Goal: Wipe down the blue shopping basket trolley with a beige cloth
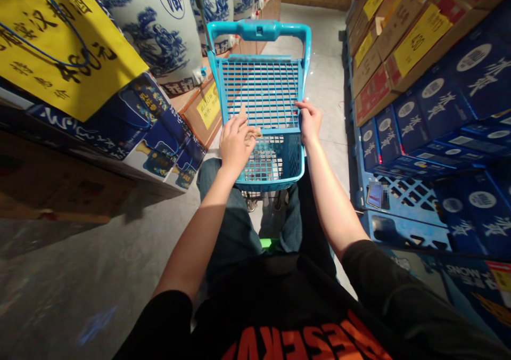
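Note:
A light-blue plastic shopping cart (259, 131) stands upright between my knees, its handle at the far side. Closed round a crumpled tan cloth (253, 133), my left hand (238, 142) rests at the cart's left edge, its index finger pointing forward over the grid. At the right edge my right hand (310, 121) is closed, thumb and fingers pinched on the cart's side rim. Below the grid panel, the basket part shows through its mesh.
Large blue-and-white jars (159, 35) line the left, behind stacked boxes (147, 120) with a yellow sign (67, 35). Blue boxes (435, 104) and cartons (415, 30) are piled on the right. A phone (376, 195) lies on a blue pallet (415, 208).

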A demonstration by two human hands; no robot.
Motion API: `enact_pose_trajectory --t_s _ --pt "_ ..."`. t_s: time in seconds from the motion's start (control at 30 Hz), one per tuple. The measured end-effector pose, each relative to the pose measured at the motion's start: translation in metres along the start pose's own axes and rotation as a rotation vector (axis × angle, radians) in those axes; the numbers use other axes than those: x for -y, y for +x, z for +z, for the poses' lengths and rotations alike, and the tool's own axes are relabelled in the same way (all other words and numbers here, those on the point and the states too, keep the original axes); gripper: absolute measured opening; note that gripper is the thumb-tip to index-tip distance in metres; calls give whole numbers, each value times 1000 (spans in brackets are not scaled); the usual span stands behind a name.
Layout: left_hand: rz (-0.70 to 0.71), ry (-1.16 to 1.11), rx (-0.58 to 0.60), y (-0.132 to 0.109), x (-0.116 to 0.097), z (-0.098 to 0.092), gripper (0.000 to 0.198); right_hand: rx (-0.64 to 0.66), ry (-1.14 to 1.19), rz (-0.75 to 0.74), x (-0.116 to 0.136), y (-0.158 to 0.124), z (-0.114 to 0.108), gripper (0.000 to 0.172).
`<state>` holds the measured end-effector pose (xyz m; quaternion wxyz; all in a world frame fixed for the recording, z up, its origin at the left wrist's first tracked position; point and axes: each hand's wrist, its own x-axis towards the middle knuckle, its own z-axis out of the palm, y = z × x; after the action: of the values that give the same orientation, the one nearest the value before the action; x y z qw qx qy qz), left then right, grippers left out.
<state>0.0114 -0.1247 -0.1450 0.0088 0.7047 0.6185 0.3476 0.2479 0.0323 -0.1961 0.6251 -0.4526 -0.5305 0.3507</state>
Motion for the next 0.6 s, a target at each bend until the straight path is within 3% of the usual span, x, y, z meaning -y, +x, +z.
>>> enact_pose_trajectory --t_s 0.1,0.3,0.4,0.5,0.6 --pt "7 -23 11 5 -10 7 23 4 -11 -1 3 -1 1 26" --pt "170 -51 81 27 -79 50 25 -8 -24 5 12 -7 1 24" --pt "211 -57 92 31 -98 61 27 -23 -39 16 17 -10 0 25" --pt "188 -58 83 27 -90 54 25 -29 -43 23 20 -12 -1 27" --pt "126 -42 52 17 -58 32 19 -38 -53 16 21 -14 -1 28"
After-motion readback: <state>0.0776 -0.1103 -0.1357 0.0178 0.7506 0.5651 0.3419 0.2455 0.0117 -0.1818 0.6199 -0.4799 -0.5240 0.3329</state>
